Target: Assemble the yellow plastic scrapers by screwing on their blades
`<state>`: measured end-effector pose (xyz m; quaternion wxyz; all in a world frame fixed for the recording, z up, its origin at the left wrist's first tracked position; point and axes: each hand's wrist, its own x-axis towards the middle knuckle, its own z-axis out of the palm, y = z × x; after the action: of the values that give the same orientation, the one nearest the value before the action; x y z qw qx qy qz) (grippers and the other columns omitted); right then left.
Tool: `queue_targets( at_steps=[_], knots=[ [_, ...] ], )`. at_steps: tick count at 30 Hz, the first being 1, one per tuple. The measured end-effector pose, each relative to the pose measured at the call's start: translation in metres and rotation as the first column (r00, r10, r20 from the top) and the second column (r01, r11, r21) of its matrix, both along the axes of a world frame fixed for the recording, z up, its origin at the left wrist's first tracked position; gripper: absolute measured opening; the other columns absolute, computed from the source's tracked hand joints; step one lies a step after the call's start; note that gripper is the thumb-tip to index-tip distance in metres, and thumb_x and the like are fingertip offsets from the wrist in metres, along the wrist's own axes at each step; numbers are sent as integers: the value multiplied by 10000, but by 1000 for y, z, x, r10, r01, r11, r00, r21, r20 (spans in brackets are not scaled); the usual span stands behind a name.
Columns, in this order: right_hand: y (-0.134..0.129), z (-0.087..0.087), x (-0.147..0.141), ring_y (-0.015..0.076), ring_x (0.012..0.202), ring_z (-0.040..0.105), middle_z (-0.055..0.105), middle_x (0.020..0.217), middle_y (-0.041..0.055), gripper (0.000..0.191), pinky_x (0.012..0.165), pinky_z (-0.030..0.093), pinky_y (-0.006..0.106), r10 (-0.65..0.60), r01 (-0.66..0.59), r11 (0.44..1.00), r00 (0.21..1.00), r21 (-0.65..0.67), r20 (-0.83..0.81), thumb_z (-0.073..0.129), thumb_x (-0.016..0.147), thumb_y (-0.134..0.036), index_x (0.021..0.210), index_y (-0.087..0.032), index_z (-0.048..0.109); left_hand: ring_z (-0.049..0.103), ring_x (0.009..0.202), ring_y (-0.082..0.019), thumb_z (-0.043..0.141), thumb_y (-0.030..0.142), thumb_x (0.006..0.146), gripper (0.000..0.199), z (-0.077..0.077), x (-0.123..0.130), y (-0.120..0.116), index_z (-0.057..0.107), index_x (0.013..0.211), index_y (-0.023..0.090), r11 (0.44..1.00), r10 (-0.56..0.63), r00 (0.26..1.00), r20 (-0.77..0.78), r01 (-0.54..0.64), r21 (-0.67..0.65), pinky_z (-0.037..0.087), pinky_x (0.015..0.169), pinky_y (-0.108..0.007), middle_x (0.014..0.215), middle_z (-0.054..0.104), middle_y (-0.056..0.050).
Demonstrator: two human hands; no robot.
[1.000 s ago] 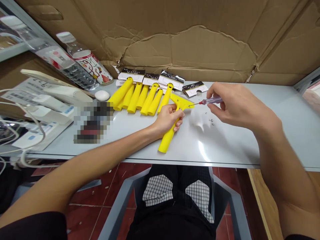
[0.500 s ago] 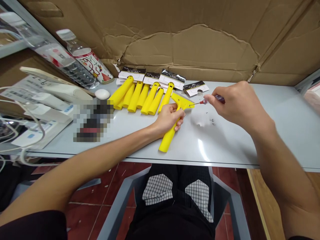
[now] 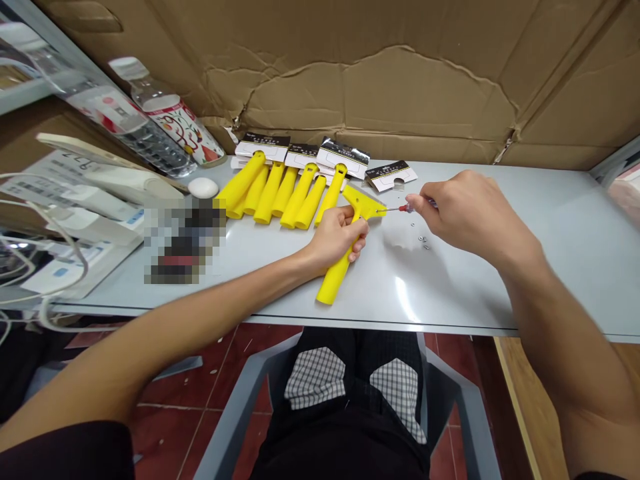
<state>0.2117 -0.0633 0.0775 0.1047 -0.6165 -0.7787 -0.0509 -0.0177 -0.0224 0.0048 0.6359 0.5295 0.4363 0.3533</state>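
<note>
My left hand (image 3: 340,239) is wrapped round the neck of a yellow scraper (image 3: 334,283), whose wide head points away from me and whose handle end slants toward the table's front edge. In my right hand (image 3: 463,207) is a screwdriver (image 3: 406,208), gripped by its handle. Its thin shaft points left, and the tip meets a screw spot on the right side of the scraper head. Several small metal screws or nuts (image 3: 424,241) lie on the table below my right hand. Behind the scraper, several yellow handles (image 3: 296,200) rest side by side.
Printed black-and-white cards (image 3: 345,155) lie by the cardboard wall (image 3: 380,93). At the left stand two plastic bottles (image 3: 173,120), a white egg-shaped object (image 3: 203,187), boxes and white cables (image 3: 45,250). A blurred-out dark item (image 3: 185,240) sits on the white table (image 3: 280,293).
My right hand has turned slightly at the wrist and dropped a little, with the screwdriver still at the scraper head. My left hand keeps its hold.
</note>
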Motion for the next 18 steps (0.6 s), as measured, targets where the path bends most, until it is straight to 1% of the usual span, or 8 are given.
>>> queue_targets(
  at_steps=[2, 4, 6, 7, 10, 12, 15, 18],
  knots=[
    [1, -2, 3, 313, 753, 661, 652, 665, 97, 472, 721, 396, 418, -7, 7, 1000, 1000, -15, -16, 481, 1125, -521, 957, -235, 817, 432, 394, -74, 748, 178, 772, 215, 1, 0, 0, 539, 790, 224, 1000, 1, 1000, -7, -1, 5, 359, 354, -212, 531, 510, 61],
    [3, -2, 7, 310, 789, 668, 733, 774, 99, 398, 716, 378, 405, -7, 6, 998, 1000, -68, -7, 539, 1100, -524, 1119, -246, 824, 434, 394, -76, 749, 177, 768, 214, 3, 0, -1, 542, 797, 224, 1000, -11, 1000, -13, 11, 8, 361, 355, -212, 520, 505, 65],
    [4, -3, 9, 288, 802, 664, 781, 878, 84, 350, 699, 359, 388, 44, -43, 987, 999, -152, 5, 582, 1078, -488, 1246, -275, 804, 434, 388, -80, 735, 170, 767, 193, 4, 1, -1, 556, 815, 221, 999, -35, 999, -12, 35, 12, 362, 354, -215, 512, 503, 70],
    [4, -4, 9, 271, 790, 657, 787, 899, 73, 335, 688, 354, 380, 79, -76, 976, 997, -205, 2, 581, 1075, -461, 1263, -291, 800, 434, 385, -82, 726, 168, 768, 179, 5, 1, -1, 564, 826, 219, 999, -44, 999, -6, 44, 13, 362, 354, -217, 512, 504, 71],
    [7, -6, 9, 226, 713, 624, 766, 861, 52, 323, 653, 361, 364, 129, -138, 923, 990, -360, -48, 537, 1075, -397, 1216, -306, 813, 439, 383, -84, 719, 176, 774, 160, 6, 0, -1, 580, 845, 213, 998, -56, 998, 21, 56, 3, 361, 354, -220, 522, 509, 73],
    [11, -7, 11, 213, 692, 621, 760, 847, 41, 306, 646, 382, 359, 121, -150, 900, 988, -409, -96, 551, 1054, -385, 1193, -296, 808, 455, 391, -81, 731, 189, 777, 166, 7, 0, 0, 577, 837, 210, 998, -58, 998, 37, 58, -17, 360, 357, -219, 552, 533, 62],
    [20, -8, 25, 209, 728, 650, 791, 925, 32, 232, 693, 437, 362, 98, -144, 912, 986, -384, -137, 610, 1004, -376, 1122, -287, 789, 480, 418, -71, 735, 198, 785, 165, 9, -1, 3, 573, 813, 200, 996, -51, 997, 54, 55, -65, 361, 367, -212, 611, 575, 35],
    [30, -11, 45, 228, 761, 663, 802, 1022, 64, 196, 709, 460, 379, -28, 4, 950, 997, -313, -74, 652, 969, -384, 1078, -276, 774, 471, 438, -63, 731, 192, 779, 149, 10, -1, 6, 583, 786, 185, 992, -40, 995, 87, 50, -114, 352, 369, -206, 640, 577, 21]
  ],
)
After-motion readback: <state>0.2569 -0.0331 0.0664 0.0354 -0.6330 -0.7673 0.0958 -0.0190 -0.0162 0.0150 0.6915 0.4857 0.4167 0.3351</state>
